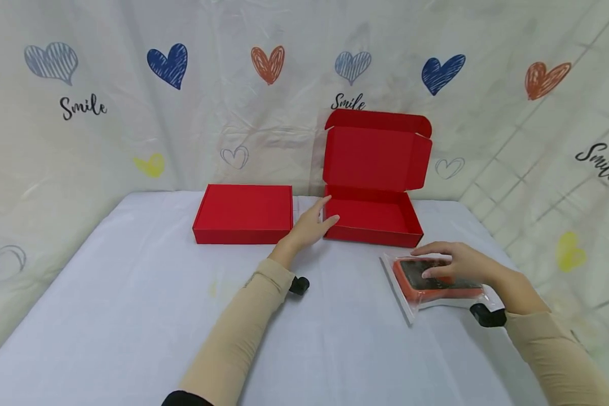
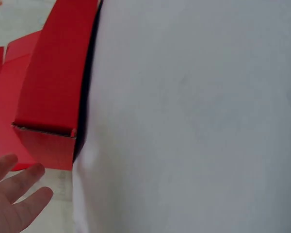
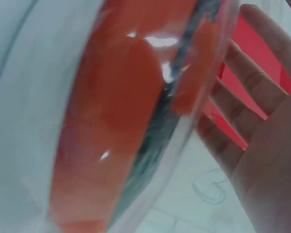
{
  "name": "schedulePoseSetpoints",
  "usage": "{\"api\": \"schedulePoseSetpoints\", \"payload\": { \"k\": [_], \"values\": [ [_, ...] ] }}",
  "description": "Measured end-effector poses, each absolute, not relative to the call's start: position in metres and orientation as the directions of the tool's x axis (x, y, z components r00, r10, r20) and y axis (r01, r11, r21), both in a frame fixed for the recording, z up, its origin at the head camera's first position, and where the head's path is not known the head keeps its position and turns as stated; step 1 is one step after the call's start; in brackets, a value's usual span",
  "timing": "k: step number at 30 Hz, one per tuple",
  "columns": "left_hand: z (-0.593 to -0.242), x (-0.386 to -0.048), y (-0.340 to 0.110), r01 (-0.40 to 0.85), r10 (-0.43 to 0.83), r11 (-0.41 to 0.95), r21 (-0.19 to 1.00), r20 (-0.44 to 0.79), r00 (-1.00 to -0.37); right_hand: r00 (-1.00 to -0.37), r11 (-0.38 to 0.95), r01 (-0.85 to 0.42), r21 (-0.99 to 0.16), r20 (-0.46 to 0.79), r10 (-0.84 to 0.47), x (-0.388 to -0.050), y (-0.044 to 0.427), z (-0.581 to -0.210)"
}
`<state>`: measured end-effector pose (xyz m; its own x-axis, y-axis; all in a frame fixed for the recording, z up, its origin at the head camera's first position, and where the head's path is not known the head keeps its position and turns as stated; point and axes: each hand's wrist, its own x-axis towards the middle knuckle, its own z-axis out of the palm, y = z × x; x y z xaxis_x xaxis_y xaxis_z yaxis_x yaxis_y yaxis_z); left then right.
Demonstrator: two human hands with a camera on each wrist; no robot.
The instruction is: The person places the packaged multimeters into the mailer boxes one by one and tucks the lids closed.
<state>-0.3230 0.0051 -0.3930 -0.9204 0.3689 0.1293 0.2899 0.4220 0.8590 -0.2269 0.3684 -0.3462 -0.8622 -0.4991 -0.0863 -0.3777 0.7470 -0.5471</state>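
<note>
An open red cardboard box stands at the back of the table with its lid raised. At its left side is my left hand, fingers spread and holding nothing; the left wrist view also shows the box near these fingers. On the right lies an orange block-like item with a dark top, sealed in a clear plastic bag. Over it reaches my right hand, fingers extended along the package. In the right wrist view those fingers are fairly straight beside the wrapped item; whether they touch it I cannot tell.
A closed red box sits left of the open one, a narrow gap between them. White cloth covers the table. Behind hangs a pale curtain printed with hearts and "Smile".
</note>
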Motion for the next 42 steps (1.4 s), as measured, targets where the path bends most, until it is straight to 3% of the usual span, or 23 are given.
{"api": "schedulePoseSetpoints", "payload": {
  "k": [12,22,34,42],
  "values": [
    [-0.396,-0.329,0.010,0.229,0.374,0.491,0.841,0.035,-0.927,-0.805,0.713,-0.438,-0.549,-0.113,-0.582,-0.230,0.379,-0.357],
    [-0.399,-0.343,0.010,0.222,0.408,0.583,0.781,-0.045,-0.912,-0.782,0.745,-0.306,-0.593,-0.289,-0.552,-0.229,0.369,-0.361],
    [-0.400,-0.347,0.019,0.138,0.397,0.621,0.772,-0.158,-0.904,-0.814,0.780,-0.373,-0.502,-0.227,-0.535,-0.221,0.369,-0.369],
    [-0.398,-0.335,0.019,0.150,0.429,0.585,0.797,-0.147,-0.891,-0.818,0.786,-0.419,-0.455,-0.185,-0.544,-0.219,0.374,-0.372]
  ]
}}
